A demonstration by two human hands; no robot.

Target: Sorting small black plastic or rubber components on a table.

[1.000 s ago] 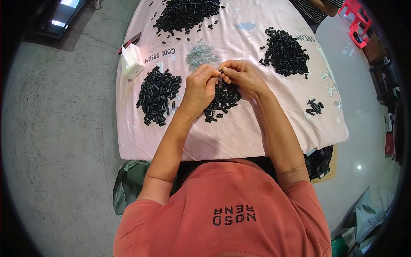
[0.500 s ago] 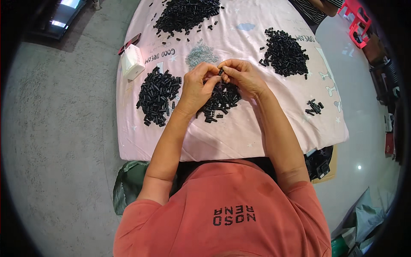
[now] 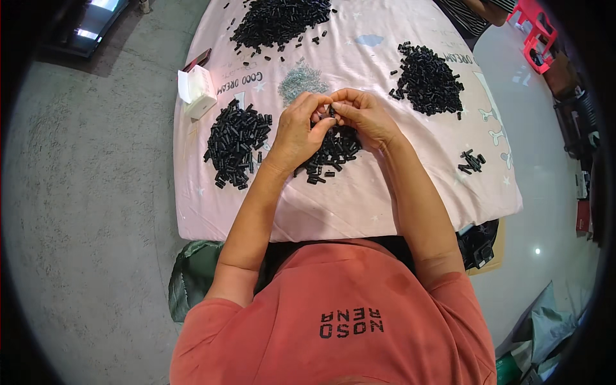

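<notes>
My left hand (image 3: 301,122) and my right hand (image 3: 362,114) meet over a pile of small black cylindrical parts (image 3: 330,151). Between their fingertips is one small black cylindrical part (image 3: 332,111), mostly covered by the fingers. Both hands are closed in a pinch around it. Just beyond them lies a heap of tiny clear, shiny pieces (image 3: 301,81), too small to name. Left of my left hand is another pile of black cylindrical parts (image 3: 236,144).
The table has a pink patterned cloth (image 3: 359,208). More black parts form a far heap (image 3: 279,22), a right heap (image 3: 428,80) and a small cluster (image 3: 472,162). A white box (image 3: 200,93) stands at the left edge beside a dark red flat object (image 3: 197,60). Another person's arm (image 3: 486,9) shows at far right.
My fingers have shifted slightly around the black part, which now stands more upright between them. My left thumb has moved a little to the right. The piles look the same.
</notes>
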